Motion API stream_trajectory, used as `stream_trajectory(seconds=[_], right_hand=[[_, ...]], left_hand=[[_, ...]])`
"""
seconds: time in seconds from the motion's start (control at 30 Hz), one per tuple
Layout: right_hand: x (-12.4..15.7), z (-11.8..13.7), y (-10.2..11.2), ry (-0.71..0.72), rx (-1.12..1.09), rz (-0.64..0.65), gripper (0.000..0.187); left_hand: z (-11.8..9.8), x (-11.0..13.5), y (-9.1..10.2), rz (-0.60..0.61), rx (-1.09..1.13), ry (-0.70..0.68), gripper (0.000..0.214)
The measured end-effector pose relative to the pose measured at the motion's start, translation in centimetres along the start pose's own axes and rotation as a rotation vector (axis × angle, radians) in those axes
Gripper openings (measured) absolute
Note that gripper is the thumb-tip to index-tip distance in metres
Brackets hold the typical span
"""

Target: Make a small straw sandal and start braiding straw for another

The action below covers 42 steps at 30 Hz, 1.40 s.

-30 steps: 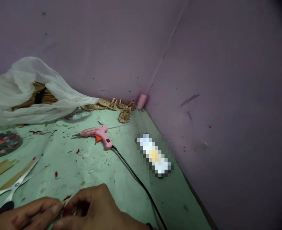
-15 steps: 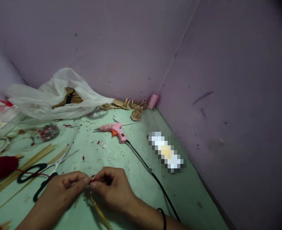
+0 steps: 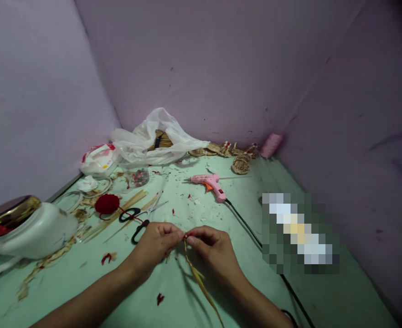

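My left hand point(image 3: 156, 246) and my right hand point(image 3: 214, 253) meet over the pale green surface, both pinched on the top end of a long dry straw strip point(image 3: 197, 278) with a bit of red thread at the pinch. The strip trails down toward me between my forearms. Black-handled scissors point(image 3: 142, 216) lie just beyond my left hand. A ball of red yarn point(image 3: 107, 203) sits to their left, its thread running toward the scissors.
A pink glue gun point(image 3: 210, 183) lies further back, its black cord point(image 3: 252, 232) running past my right wrist. A white pot with a gold lid point(image 3: 26, 228) stands at the left. A plastic bag point(image 3: 156, 141), woven straw pieces point(image 3: 240, 164) and a pink spool point(image 3: 271, 145) line the purple walls.
The view has swung left and back, bringing the left wall, pot and yarn into sight. My hands have stayed pinched together on the straw strip and now sit higher in the picture.
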State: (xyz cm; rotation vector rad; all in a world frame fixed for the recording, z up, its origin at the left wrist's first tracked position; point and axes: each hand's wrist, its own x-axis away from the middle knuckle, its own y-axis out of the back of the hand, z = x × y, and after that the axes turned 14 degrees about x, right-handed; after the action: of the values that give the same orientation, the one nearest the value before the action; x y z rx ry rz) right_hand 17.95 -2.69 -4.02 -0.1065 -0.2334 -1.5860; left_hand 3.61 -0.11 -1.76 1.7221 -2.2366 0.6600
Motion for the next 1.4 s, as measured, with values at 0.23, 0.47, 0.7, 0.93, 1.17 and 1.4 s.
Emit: stream_trajectory(seconds=[0.23,0.47,0.7,0.93,1.17,1.4], right_hand=[[0.2,-1.6,-0.3,0.164,0.180,-0.004,0.005],[0.6,-1.8,-0.3,0.571,0.547,-0.004,0.012],[0.5,-2.4,-0.3,0.735,0.652,0.059,0.015],[0.6,-2.1,0.1,0.699,0.721,0.131,0.015],[0.5,-1.9,-0.1,0.374,0.685,0.109,0.006],[0.4,-1.7,0.1,0.362,0.714,0.176,0.008]], left_hand=[[0.2,-0.2,0.2,-0.007,-0.391,-0.054,0.030],[1.1,-0.2,0.6,-0.065,-0.662,-0.102,0.015],[0.8,0.2,0.9,0.052,-1.033,-0.119,0.022],[-1.4,0.8,2.1,0.144,-1.202,-0.063,0.022],[-2.1,1.9,2.3,0.167,-1.187,-0.154,0.018],[-1.9,2.1,2.2,0.222,-1.053,-0.348,0.014]])
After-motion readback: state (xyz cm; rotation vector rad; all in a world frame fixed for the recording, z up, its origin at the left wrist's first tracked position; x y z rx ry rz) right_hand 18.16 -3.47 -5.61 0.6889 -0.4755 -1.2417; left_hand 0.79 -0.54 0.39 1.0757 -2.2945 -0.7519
